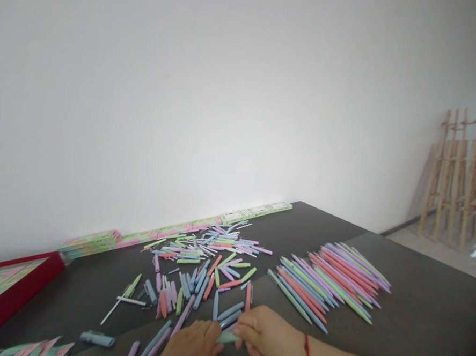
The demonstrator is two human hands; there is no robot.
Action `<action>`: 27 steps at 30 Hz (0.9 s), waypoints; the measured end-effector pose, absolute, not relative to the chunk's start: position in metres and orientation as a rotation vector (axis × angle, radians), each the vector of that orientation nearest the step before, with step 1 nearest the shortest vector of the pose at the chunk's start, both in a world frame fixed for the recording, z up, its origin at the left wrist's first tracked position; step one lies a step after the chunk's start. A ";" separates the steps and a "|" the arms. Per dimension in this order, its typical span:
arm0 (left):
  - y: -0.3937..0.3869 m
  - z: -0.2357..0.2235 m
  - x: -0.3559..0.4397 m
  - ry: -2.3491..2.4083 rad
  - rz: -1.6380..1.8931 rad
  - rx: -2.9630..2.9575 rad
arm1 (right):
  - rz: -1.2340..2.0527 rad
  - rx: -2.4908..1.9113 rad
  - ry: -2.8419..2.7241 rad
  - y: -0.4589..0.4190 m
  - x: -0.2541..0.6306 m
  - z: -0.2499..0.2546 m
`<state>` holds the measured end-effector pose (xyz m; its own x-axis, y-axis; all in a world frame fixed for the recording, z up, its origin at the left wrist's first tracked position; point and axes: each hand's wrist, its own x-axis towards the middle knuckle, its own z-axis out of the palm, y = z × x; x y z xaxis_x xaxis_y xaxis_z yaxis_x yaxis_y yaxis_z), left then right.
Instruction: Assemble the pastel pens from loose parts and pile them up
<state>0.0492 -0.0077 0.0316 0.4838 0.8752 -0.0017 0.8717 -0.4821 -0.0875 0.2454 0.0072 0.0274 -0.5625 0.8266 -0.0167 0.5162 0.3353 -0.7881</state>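
Note:
Near the table's front edge, my left hand [193,345] is closed on one end of a pale green pen part [227,337]. The other end is pinched by the fingers of my right hand [267,334], which has a red cord round its wrist. Most of the part is covered by my fingers. Just beyond my hands lie blue pen barrels [230,310]. Loose purple and blue barrels [156,342] rest beside my left hand. To the right, a pile of whole pens [328,283] in pastel colours lies side by side.
Loose pen parts [218,244] are scattered over the dark table [427,308]. Flat printed boxes [186,227] line the white wall. A red-edged box [17,293] stands at the left, near a blue pen cap [97,338]. Wooden easels [459,181] stand beyond, right.

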 end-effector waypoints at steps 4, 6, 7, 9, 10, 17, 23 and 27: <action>-0.007 0.031 0.049 -1.575 0.066 -2.654 | 0.857 -1.186 -2.230 0.006 0.245 0.028; -0.007 0.032 0.050 -1.578 0.052 -2.654 | 0.797 -1.196 -2.215 0.005 0.244 0.028; -0.007 0.033 0.050 -1.575 0.048 -2.649 | 0.889 -1.208 -2.207 0.005 0.244 0.028; -0.007 0.034 0.051 -1.564 0.044 -2.636 | 1.125 -1.207 -2.197 0.005 0.243 0.027; -0.007 0.035 0.051 -1.566 0.036 -2.630 | 1.162 -1.201 -2.197 0.005 0.243 0.028; -0.011 0.038 0.052 -1.535 -0.013 -2.647 | 0.951 -1.193 -2.269 0.004 0.244 0.031; -0.015 0.044 0.054 -1.526 -0.075 -2.658 | 0.700 -1.203 -2.358 0.000 0.248 0.037; -0.017 0.046 0.053 -1.534 -0.131 -2.684 | 0.464 -1.149 -2.413 -0.002 0.247 0.040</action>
